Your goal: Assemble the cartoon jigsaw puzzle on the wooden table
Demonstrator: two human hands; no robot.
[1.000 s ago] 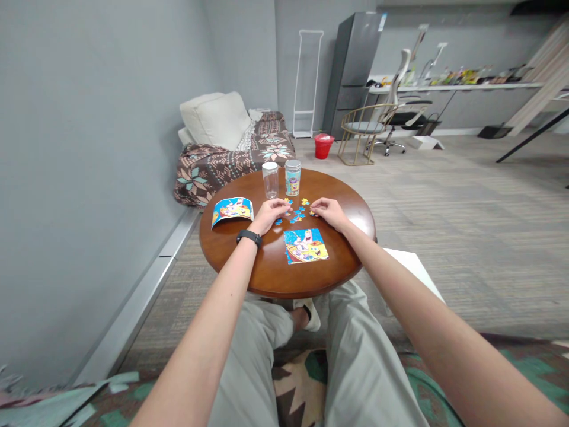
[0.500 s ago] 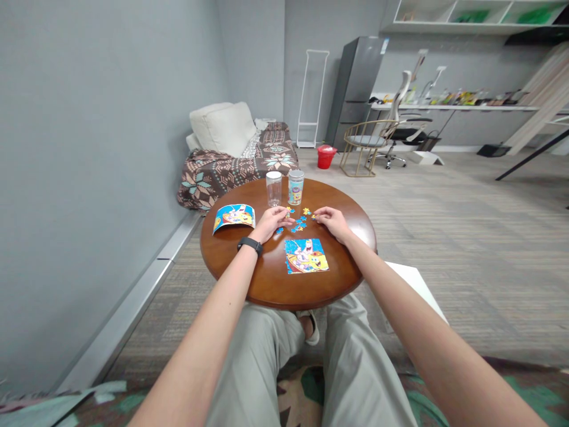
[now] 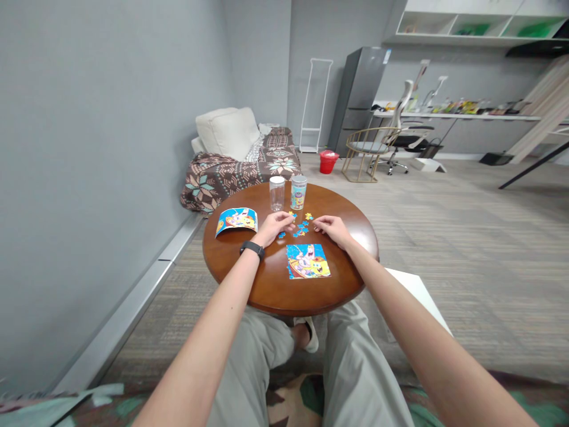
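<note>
My left hand (image 3: 276, 226) rests over the table beside loose jigsaw pieces (image 3: 303, 226); its fingers are loosely bent and apart from the thumb, and I see no piece between them. On the right side of those pieces is my right hand (image 3: 332, 228), thumb and fingertips pinched together; what they hold, if anything, is too small to make out. Nearer to me lies a square jigsaw puzzle (image 3: 308, 261), joined into a cartoon picture. A curved picture sheet (image 3: 237, 220) with the same cartoon stands left of my left hand.
A clear jar with a white lid (image 3: 277, 194) and a printed jar (image 3: 298, 193) stand at the far side of the round wooden table (image 3: 267, 290). Beyond are a sofa (image 3: 240, 163), a red bin (image 3: 328, 162) and a gold-framed chair (image 3: 367, 146).
The whole view has shifted slightly downward. A yellow piece seen at my right fingertips before no longer shows. My left fingers have moved slightly on the table.
</note>
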